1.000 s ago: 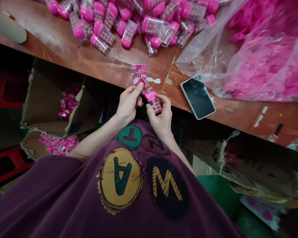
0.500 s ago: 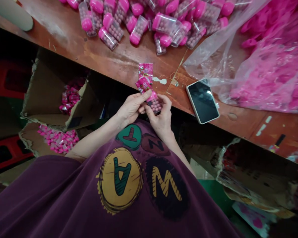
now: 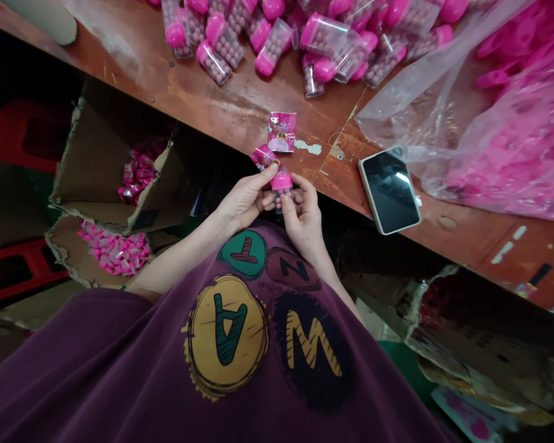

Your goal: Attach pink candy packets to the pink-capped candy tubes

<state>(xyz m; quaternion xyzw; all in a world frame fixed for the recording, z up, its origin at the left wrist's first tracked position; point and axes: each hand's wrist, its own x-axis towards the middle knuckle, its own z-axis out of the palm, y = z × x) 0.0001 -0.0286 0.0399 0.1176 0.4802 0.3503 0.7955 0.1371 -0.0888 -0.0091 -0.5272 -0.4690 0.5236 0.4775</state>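
Observation:
Both hands meet at the near edge of a worn wooden table (image 3: 221, 111). My right hand (image 3: 305, 218) pinches a small clear tube with a pink cap (image 3: 281, 184), filled with pink candy balls. My left hand (image 3: 244, 200) is closed on a pink printed wrapper (image 3: 264, 156) that folds over the cap end of the tube. A second pink wrapper (image 3: 282, 131) lies flat on the table just beyond the hands. Several more pink-capped tubes (image 3: 277, 37) are heaped at the far side of the table.
A phone (image 3: 389, 191) lies face up near the table edge on the right. A clear plastic bag of pink parts (image 3: 498, 123) fills the far right. Open cardboard boxes holding pink packets (image 3: 138, 169) stand on the floor at the left, another box (image 3: 480, 326) at the right.
The tube has turned upright in my right hand, cap up. My left hand has drawn the wrapper down onto the cap. The loose wrapper now lies apart from the held one.

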